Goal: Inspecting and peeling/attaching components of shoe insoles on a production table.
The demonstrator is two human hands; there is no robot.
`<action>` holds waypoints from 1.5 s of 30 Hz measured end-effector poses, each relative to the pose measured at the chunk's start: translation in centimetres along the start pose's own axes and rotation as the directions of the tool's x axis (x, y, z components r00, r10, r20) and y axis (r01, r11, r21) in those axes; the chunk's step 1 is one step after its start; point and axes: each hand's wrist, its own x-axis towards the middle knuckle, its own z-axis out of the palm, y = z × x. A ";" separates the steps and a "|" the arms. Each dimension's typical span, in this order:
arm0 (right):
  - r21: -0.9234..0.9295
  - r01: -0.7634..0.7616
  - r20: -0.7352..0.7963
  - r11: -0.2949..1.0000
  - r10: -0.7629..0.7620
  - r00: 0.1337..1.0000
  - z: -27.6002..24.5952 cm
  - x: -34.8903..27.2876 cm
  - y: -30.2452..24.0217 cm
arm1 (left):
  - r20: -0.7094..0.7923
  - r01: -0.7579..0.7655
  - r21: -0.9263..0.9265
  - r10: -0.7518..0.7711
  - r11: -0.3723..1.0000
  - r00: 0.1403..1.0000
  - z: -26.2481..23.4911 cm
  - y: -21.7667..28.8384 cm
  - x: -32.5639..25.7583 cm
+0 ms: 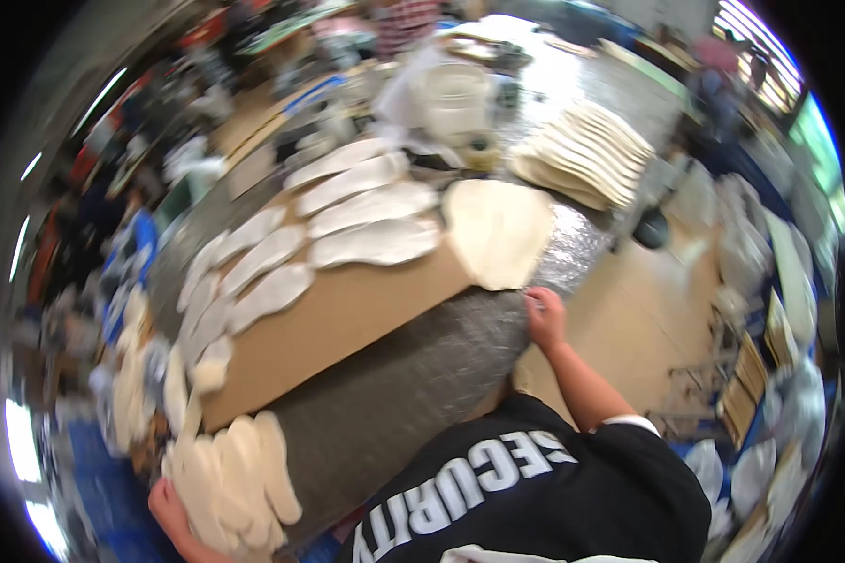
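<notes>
At the lower left, a heap of cream insole-shaped pieces (239,479) lies on the near corner of the dark table. My left hand (167,509) is closed at the heap's outer side; what its fingers hold, if anything, is hidden. My right hand (545,319) rests at the table's right edge with its fingers curled, close to the lower corner of a broad cream sheet (499,230). Blur hides whether it grips that sheet or the edge. Rows of white insole-shaped pieces (376,241) lie on a brown board (347,324) across the table.
A stack of cream, wavy-edged pieces (587,155) sits at the far right of the table. Behind the board stands a pale translucent tub (453,98). Plastic-wrapped bundles (746,235) line the right side, beyond a tan floor (638,319). Clutter fills the left.
</notes>
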 end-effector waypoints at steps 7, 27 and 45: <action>-0.001 -0.185 -0.022 0.983 0.185 0.982 -1.9 6.7 3.9 | 0.155 -0.218 -0.685 0.432 0.695 0.888 7.8 31.6 -1.0; 0.477 -0.465 0.613 0.746 0.097 0.784 -2.1 9.5 5.2 | 0.412 -0.658 -0.213 0.677 0.722 0.610 29.5 69.8 -2.7; 0.171 -0.230 0.581 0.958 0.091 0.809 -0.9 11.3 4.6 | 0.255 0.160 -0.936 0.290 0.313 0.923 23.2 65.7 -0.8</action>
